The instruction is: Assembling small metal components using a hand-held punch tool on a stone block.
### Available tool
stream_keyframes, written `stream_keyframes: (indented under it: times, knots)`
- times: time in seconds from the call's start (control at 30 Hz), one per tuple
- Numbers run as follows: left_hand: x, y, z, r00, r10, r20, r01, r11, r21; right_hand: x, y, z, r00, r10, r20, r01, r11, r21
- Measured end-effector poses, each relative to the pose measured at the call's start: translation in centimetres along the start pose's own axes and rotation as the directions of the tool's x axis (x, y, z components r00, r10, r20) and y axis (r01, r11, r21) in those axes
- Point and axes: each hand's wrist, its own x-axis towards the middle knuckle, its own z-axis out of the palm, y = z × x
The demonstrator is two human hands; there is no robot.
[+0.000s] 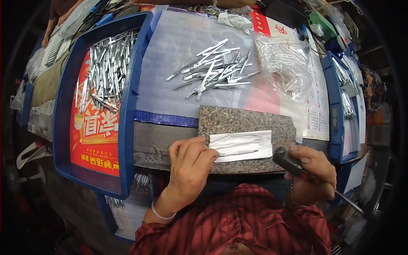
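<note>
My workbench (170, 146) is crowded. The biggest thing on it is a deep blue plastic tray (127, 127) at its left end, lined with a red printed sheet and heaped with slim silver metal rods (106, 72). Beside it, toward the far edge, lies a pale plastic sheet (170, 55) with a loose pile of thin metal pieces (216, 70), and right of that a crumpled clear plastic bag (284, 63) holding more.

At the near edge, straight in front of me, sits a speckled grey-brown granite slab (242, 123). A white paper rectangle (242, 142) lies on its near part, and a single thin metal rod (238, 152) rests on the paper.

My left hand (191, 168) comes up from below, wrist bent, fingers curled down, fingertips pressing the paper's left edge and the rod's end. My right hand (314, 170) hovers off the slab's near right corner, fist wrapped tight around a black-handled tool (287, 160). Bare stone stays free between my hands.
</note>
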Motion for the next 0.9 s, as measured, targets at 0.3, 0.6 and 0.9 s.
stream_keyframes:
  times: [0.3,0.6,0.9]
  knots:
    - [-0.7,0.2,0.1,1.000,-0.008,-0.022,0.010,0.995,0.098,-0.2,0.7,-0.9,0.993,0.120,0.019,-0.112,0.966,-0.235]
    - [-2.7,4.0,-2.3,0.994,-0.046,-0.103,0.051,0.998,0.044,-4.4,0.3,0.2,0.847,0.476,0.236,-0.532,0.751,0.391]
    - [-4.1,6.5,-2.6,0.996,-0.082,-0.043,0.079,0.995,-0.061,-5.3,0.2,1.1,0.762,0.550,0.342,-0.632,0.520,0.574]
